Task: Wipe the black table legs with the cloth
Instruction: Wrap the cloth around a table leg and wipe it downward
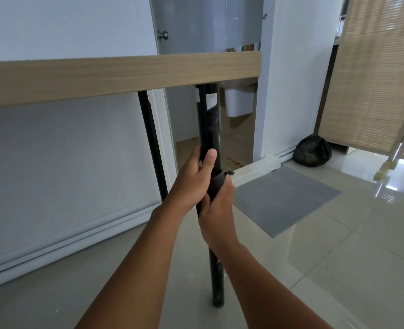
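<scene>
A round black table leg [210, 119] stands upright from the tiled floor to the wooden tabletop edge [115, 77]. My left hand [192, 179] grips the leg at mid height, thumb pointing up along it. Just below, my right hand [217, 210] is wrapped round the leg with a dark grey cloth [216, 182] pressed against it; a corner of the cloth sticks out above the fingers. A second, thinner black leg [152, 143] stands further back by the wall.
A grey mat [286, 198] lies on the glossy floor to the right. A black bag [312, 150] sits against the wall. A bamboo screen [374, 74] stands at the right. An open doorway lies behind the leg, with a white bin [240, 100].
</scene>
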{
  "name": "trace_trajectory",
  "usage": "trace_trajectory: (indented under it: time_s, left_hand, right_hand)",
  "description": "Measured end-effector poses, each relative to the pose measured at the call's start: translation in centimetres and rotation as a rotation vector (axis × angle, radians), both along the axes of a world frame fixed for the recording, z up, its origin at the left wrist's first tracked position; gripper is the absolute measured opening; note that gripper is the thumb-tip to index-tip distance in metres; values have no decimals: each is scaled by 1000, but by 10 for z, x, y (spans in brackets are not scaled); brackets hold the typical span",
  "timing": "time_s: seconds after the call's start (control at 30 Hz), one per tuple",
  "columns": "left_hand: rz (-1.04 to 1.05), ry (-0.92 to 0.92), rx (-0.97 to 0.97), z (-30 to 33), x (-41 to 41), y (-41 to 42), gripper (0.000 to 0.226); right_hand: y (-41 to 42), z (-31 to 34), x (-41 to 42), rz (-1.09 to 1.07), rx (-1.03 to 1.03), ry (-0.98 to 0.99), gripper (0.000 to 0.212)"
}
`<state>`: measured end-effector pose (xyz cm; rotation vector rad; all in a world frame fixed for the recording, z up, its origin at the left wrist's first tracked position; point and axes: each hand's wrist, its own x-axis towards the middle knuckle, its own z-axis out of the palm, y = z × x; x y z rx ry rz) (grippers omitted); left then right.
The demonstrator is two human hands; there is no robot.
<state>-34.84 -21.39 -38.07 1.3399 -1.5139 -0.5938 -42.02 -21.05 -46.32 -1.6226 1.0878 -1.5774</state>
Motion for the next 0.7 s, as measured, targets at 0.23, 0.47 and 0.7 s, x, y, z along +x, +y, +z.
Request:
trace_trajectory:
  time_s: [0.23, 0.47, 0.7]
  left_hand:
    - [-43, -71, 13, -1, 10, -1, 33]
    - [-3, -79, -1, 5, 5, -8, 31]
    - [-36, 12, 26, 2, 0, -15, 28]
  right_hand:
    - [0, -9, 2, 8, 44, 2, 51]
    - [-7, -16, 1, -62, -71, 27, 59]
    - [-3, -48, -6, -12, 6, 67, 51]
